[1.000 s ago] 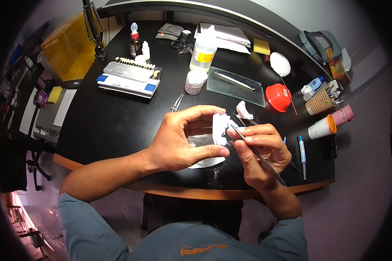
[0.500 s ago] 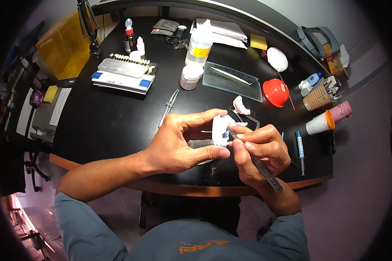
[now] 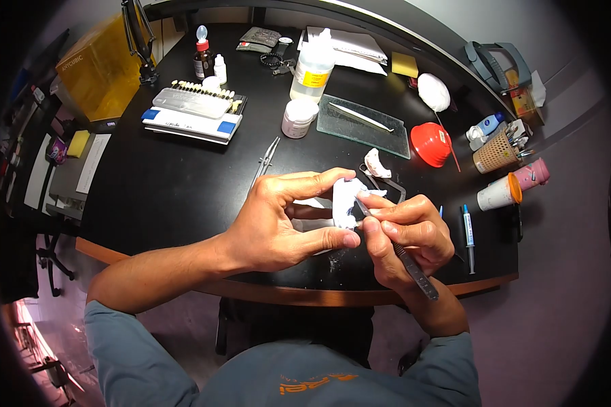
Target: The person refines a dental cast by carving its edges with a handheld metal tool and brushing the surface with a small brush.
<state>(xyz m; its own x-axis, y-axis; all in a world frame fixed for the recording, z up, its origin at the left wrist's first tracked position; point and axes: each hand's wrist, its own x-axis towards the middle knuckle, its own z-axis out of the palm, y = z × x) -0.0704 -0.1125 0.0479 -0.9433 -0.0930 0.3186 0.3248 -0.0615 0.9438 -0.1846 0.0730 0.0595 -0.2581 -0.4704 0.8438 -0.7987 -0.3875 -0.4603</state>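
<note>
Fingers of the left hand [image 3: 273, 217] are spread wide around a grip, those of the right hand [image 3: 414, 234] curled in a pinch. Between left thumb and forefinger sits a white dental cast [image 3: 343, 201], its detail partly washed out. Beneath the right fingertips, the grey tool [image 3: 415, 273] shows its flat side, edge-on a second ago, so its angle against the cast has apparently changed. Its tip is hard to make out.

Tool [image 3: 417, 273] rolled, broad side out; markings showing

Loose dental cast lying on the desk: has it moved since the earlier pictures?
No. The loose dental cast lies just off the near edge of the glass plate, as before.
</note>
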